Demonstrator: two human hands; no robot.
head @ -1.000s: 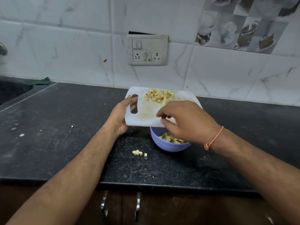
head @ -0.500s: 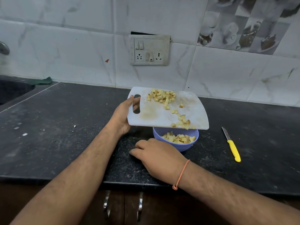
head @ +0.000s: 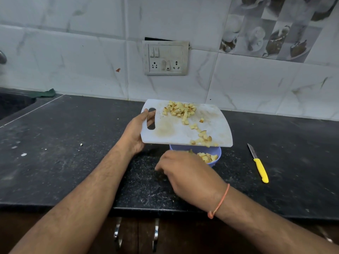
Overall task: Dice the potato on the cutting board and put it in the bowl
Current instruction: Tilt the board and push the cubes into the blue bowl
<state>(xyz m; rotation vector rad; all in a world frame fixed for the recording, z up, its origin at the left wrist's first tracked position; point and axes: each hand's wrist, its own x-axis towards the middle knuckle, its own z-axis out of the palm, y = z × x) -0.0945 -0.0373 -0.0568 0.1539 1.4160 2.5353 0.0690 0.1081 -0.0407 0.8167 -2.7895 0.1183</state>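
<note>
My left hand (head: pixel 134 132) grips the white cutting board (head: pixel 176 132) by its handle slot and holds it tilted over the blue bowl (head: pixel 219 153). A heap of diced potato (head: pixel 179 110) lies on the board's far part, and a trail of dice (head: pixel 201 138) runs down to its lower edge. More dice (head: pixel 207 157) lie inside the bowl. My right hand (head: pixel 187 173) is on the counter in front of the bowl. Its fingers curl down over the spot where a few dice had fallen, and those dice are hidden under it.
A yellow-handled knife (head: pixel 259 167) lies on the black counter (head: pixel 73 143) to the right of the bowl. A sink (head: pixel 12 105) and a green cloth (head: pixel 45 93) are at the far left. The counter's front edge runs just below my right wrist.
My right hand left the board, dropped to the counter over the fallen dice, then shifted slightly toward the bowl. Some dice slid down the board toward its lower edge.
</note>
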